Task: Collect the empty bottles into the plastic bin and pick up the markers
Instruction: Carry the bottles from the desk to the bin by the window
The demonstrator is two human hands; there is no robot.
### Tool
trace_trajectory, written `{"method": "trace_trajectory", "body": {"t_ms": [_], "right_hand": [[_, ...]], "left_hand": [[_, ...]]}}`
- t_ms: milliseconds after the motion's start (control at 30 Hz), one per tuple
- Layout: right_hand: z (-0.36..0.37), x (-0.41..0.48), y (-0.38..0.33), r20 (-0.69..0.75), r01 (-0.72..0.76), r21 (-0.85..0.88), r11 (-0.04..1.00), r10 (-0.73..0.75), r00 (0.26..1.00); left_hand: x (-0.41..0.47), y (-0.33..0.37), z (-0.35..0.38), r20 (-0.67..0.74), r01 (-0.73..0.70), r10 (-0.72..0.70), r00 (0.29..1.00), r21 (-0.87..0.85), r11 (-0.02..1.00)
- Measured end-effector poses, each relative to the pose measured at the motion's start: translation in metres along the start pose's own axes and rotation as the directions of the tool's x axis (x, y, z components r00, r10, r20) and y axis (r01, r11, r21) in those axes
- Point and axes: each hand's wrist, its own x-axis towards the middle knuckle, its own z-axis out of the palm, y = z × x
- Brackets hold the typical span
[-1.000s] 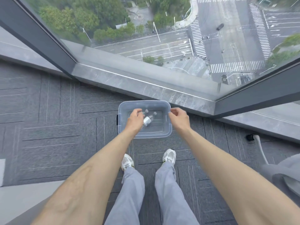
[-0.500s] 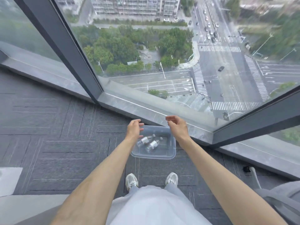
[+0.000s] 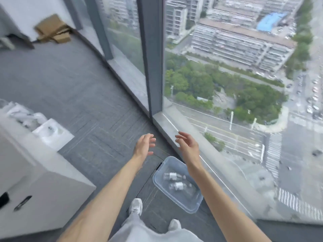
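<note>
Bottle step looks about done; marker step not started, judging by the layout.

- Plastic bin (image 3: 189, 199): clear, sits on the grey carpet at lower centre-right of the frame, just beside the window sill. Neither hand touches it.
- Two bottles lie on their sides inside it: upper bottle (image 3: 170, 175) and lower bottle (image 3: 178, 186), close together. They look empty, but blur makes that hard to confirm.
- Left hand (image 3: 144, 144): mid-frame, in the air above the carpet, fingers loosely spread, holding nothing.
- Right hand (image 3: 187, 145): mid-frame, just right of the left one, over the sill edge, fingers spread and relaxed, holding nothing.
- Markers: none visible. Two dark slim shapes (image 3: 22, 203) on the white cabinet (image 3: 43, 180) at lower left are too blurred to tell what they are.
- Other: white foam packing (image 3: 52, 133) at mid left, cardboard boxes (image 3: 52, 29) at upper left.

Next move, probably: find the markers, likely by scanning the left side of the frame, then reach with a free hand and pinch them up. No other loose bottles show on the carpet.
</note>
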Motion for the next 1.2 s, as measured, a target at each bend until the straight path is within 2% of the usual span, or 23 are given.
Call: {"method": "trace_trajectory", "body": {"t_ms": [133,233,400,567,667,767,1000,1200], "right_hand": [[0.048,-0.007,-0.013,0.223,0.026,-0.090,0.996,-0.006,0.975],[0.102,-0.028,-0.021,0.395,0.082,-0.122,0.989,-0.027,0.918],[0.200,-0.095,-0.026,0.648,0.165,-0.147,0.975,-0.031,0.761],[0.300,-0.194,-0.015,0.821,0.196,-0.162,0.967,0.022,0.570],[0.356,-0.257,0.000,0.887,0.240,-0.158,0.958,0.031,0.460],[0.408,-0.312,0.016,0.918,0.254,-0.169,0.952,0.058,0.392],[0.510,-0.413,0.042,0.937,0.263,-0.179,0.948,0.083,0.340],[0.597,-0.453,0.049,0.951,0.283,-0.168,0.944,0.080,0.298]], "left_hand": [[-0.030,-0.016,-0.051,-0.186,0.021,-0.038,0.982,-0.091,0.996],[-0.058,-0.032,-0.099,-0.345,0.004,-0.074,0.936,-0.198,0.980],[-0.117,-0.067,-0.188,-0.555,-0.087,-0.126,0.822,-0.341,0.936],[-0.187,-0.110,-0.290,-0.730,-0.210,-0.205,0.652,-0.434,0.876],[-0.229,-0.140,-0.357,-0.804,-0.277,-0.248,0.540,-0.449,0.850],[-0.266,-0.168,-0.420,-0.835,-0.304,-0.263,0.483,-0.442,0.844],[-0.327,-0.219,-0.546,-0.877,-0.359,-0.309,0.369,-0.441,0.823],[-0.338,-0.237,-0.629,-0.893,-0.389,-0.333,0.301,-0.434,0.812]]}}
